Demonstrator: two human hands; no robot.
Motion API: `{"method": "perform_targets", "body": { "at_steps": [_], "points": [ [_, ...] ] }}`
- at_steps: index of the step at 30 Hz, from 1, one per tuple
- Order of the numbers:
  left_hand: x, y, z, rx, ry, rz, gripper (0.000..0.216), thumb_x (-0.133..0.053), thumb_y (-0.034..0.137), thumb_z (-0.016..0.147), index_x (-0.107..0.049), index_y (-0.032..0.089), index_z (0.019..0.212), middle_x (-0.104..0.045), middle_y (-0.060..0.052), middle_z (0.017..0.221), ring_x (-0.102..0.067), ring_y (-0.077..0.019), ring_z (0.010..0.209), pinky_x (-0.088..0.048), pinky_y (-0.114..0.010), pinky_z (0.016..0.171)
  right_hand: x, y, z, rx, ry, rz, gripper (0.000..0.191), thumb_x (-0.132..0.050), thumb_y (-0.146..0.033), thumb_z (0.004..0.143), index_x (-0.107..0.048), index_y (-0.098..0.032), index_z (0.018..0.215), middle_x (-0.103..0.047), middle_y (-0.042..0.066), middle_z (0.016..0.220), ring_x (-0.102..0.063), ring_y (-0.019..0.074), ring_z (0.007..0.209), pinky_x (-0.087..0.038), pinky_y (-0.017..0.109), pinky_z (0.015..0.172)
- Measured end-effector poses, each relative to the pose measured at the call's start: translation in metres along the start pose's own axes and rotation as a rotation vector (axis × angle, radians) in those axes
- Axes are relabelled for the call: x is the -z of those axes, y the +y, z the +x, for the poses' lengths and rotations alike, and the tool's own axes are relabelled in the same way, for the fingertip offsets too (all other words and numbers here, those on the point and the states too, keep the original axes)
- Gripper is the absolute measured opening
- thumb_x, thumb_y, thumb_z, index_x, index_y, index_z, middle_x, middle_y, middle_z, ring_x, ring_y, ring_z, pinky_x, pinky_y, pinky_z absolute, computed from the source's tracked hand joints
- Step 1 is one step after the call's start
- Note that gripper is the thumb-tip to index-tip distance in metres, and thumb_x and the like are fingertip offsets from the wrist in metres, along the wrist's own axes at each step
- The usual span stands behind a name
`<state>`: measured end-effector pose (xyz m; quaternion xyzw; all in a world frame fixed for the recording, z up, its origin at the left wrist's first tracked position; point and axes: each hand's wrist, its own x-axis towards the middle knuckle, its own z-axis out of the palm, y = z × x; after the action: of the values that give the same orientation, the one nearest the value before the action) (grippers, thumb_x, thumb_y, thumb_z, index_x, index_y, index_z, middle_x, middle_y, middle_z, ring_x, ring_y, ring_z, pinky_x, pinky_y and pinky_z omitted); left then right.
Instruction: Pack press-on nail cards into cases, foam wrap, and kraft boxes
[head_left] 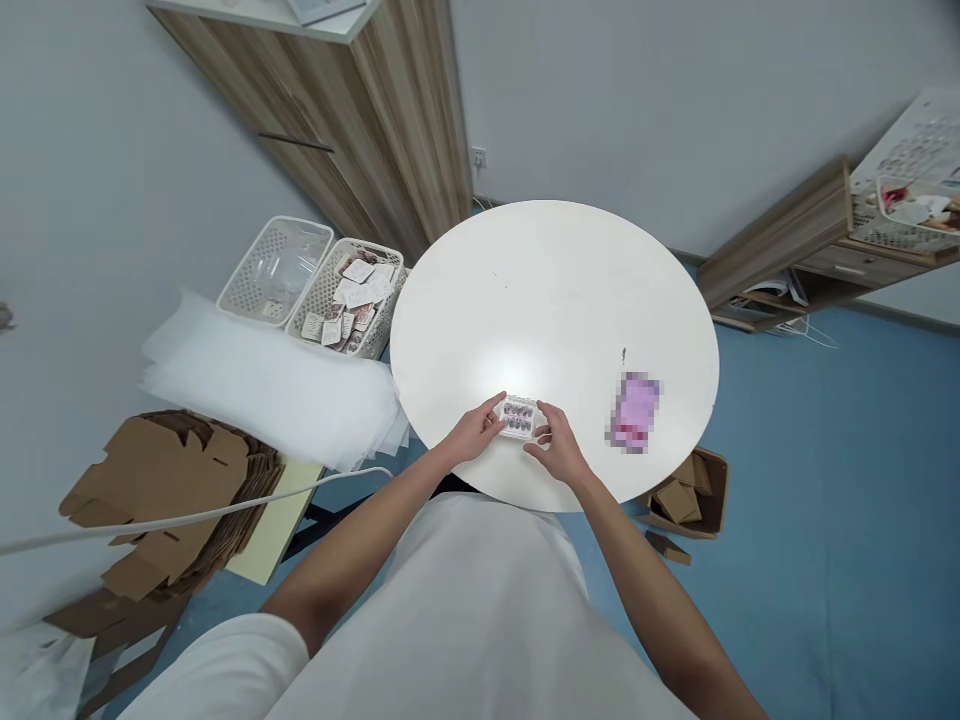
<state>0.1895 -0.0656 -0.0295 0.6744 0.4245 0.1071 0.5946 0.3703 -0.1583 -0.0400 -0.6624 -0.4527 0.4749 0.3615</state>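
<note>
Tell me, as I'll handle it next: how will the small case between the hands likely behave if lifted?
The small case looks flat, so it probably won't roll. Fitting between left hand and right hand, it's likely light. Its two rows of pieces might shift if tilted.

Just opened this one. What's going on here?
A person at a round white table has the left hand on one end of a small clear case with two rows of dark pieces. The right hand is at its other end. A blurred-out pink and purple item lies to the right.
</note>
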Motion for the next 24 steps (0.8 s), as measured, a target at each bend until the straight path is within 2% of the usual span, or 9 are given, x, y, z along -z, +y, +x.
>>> {"method": "perform_targets", "body": {
  "at_steps": [3, 6, 9, 12, 16, 20, 24],
  "points": [
    [0.022, -0.008, -0.001, 0.002, 0.001, -0.019, 0.056, -0.047, 0.039, 0.081, -0.033, 0.026, 0.134, -0.049, 0.003, 0.077, -0.041, -0.0087, 0.057, -0.037, -0.022, 0.061, -0.019, -0.009, 0.014, 0.036, 0.01, -0.009, 0.07, -0.064, -0.028, 0.065, -0.036, -0.034, 0.129, -0.028, 0.006, 0.139, -0.052, 0.0144, 0.074, -0.048, 0.04, 0.076],
    [0.047, -0.017, -0.002, -0.015, -0.003, -0.002, 0.057, -0.047, 0.039, 0.081, -0.032, 0.027, 0.135, -0.051, 0.002, 0.079, -0.044, -0.0093, 0.06, -0.039, -0.023, 0.065, -0.039, -0.02, 0.028, 0.083, 0.024, -0.032, 0.061, -0.064, -0.027, 0.067, -0.042, -0.033, 0.123, -0.035, 0.006, 0.136, -0.052, 0.0139, 0.069, -0.048, 0.04, 0.076],
    [0.076, -0.027, -0.001, -0.017, 0.011, 0.026, 0.07, -0.056, 0.038, 0.075, -0.025, 0.027, 0.137, -0.054, 0.0, 0.09, -0.048, -0.0104, 0.063, -0.04, -0.025, 0.068, -0.059, -0.031, 0.047, 0.101, 0.045, -0.031, 0.057, -0.066, -0.027, 0.066, -0.045, -0.032, 0.119, -0.039, 0.006, 0.133, -0.053, 0.0137, 0.068, -0.048, 0.039, 0.074],
    [0.106, -0.038, 0.007, -0.021, 0.085, 0.059, 0.069, -0.063, 0.034, 0.07, -0.035, 0.025, 0.133, -0.057, -0.003, 0.095, -0.053, -0.0142, 0.071, -0.041, -0.027, 0.073, -0.079, -0.046, 0.074, 0.099, 0.061, -0.02, 0.057, -0.067, -0.027, 0.064, -0.047, -0.03, 0.118, -0.04, 0.007, 0.132, -0.053, 0.0139, 0.069, -0.048, 0.039, 0.075],
    [0.145, -0.054, 0.027, 0.012, 0.208, 0.067, 0.05, -0.063, 0.029, 0.071, -0.05, 0.023, 0.12, -0.058, -0.005, 0.093, -0.053, -0.0189, 0.081, -0.041, -0.031, 0.081, -0.106, -0.065, 0.122, 0.109, 0.043, -0.07, 0.055, -0.065, -0.025, 0.066, -0.047, -0.029, 0.117, -0.038, 0.007, 0.134, -0.054, 0.0144, 0.071, -0.048, 0.039, 0.076],
    [0.178, -0.071, 0.054, 0.028, 0.288, 0.187, 0.049, -0.06, 0.022, 0.072, -0.05, 0.02, 0.12, -0.053, -0.007, 0.101, -0.052, -0.0181, 0.083, -0.043, -0.031, 0.08, -0.132, -0.075, 0.171, 0.1, -0.001, -0.159, 0.051, -0.062, -0.022, 0.068, -0.047, -0.027, 0.116, -0.035, 0.008, 0.137, -0.056, 0.0166, 0.078, -0.047, 0.04, 0.08],
    [0.2, -0.084, 0.08, 0.049, 0.321, 0.262, 0.048, -0.059, 0.017, 0.072, -0.05, 0.015, 0.119, -0.05, -0.008, 0.098, -0.051, -0.0165, 0.077, -0.042, -0.031, 0.08, -0.151, -0.077, 0.211, 0.094, -0.013, -0.25, 0.049, -0.06, -0.017, 0.068, -0.047, -0.026, 0.115, -0.033, 0.007, 0.138, -0.054, 0.0222, 0.098, -0.044, 0.042, 0.087]
  ]
}}
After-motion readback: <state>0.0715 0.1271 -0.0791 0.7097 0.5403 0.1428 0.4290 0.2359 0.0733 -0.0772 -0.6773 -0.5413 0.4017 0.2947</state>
